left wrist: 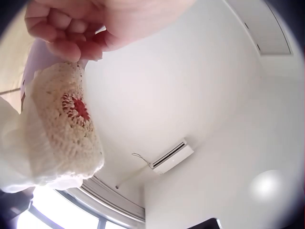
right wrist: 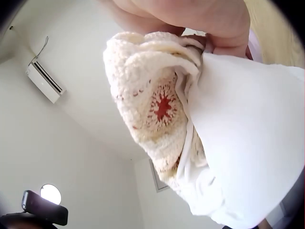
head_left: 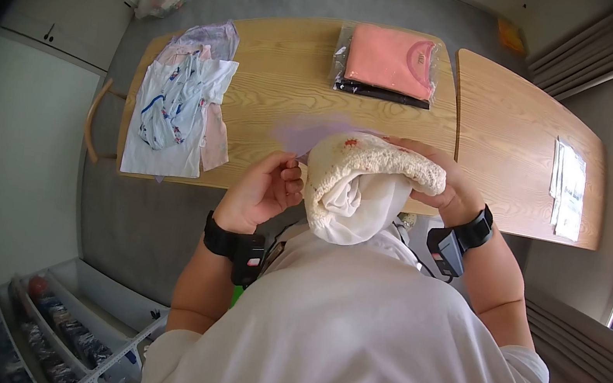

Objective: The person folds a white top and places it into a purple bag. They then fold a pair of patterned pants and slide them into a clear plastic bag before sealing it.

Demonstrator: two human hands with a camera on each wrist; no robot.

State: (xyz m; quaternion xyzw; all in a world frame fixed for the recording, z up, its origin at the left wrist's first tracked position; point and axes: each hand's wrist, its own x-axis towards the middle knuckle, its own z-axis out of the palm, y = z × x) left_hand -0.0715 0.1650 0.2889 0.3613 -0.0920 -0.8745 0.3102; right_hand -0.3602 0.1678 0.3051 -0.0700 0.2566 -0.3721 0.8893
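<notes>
A cream crocheted piece (head_left: 374, 154) with red flower motifs and a smooth white lining (head_left: 359, 207) is held up in front of the chest. My right hand (head_left: 442, 175) grips its edge, fingers behind the cloth; in the right wrist view the crochet (right wrist: 143, 95) bunches under those fingers and the lining hangs at the side. At its other side, my left hand (head_left: 263, 193) has curled fingers, thumb and forefinger pinching a thin lilac cloth (head_left: 307, 133), blurred, beside the crochet. In the left wrist view these fingertips sit right at the crochet's top (left wrist: 71, 71).
On the wooden table (head_left: 278, 62), several garments (head_left: 177, 111) lie piled at the left. A pink folded top (head_left: 390, 61) in clear plastic lies at the back. Packets (head_left: 569, 189) rest on the right-hand table. A divided drawer unit (head_left: 70, 315) stands at lower left.
</notes>
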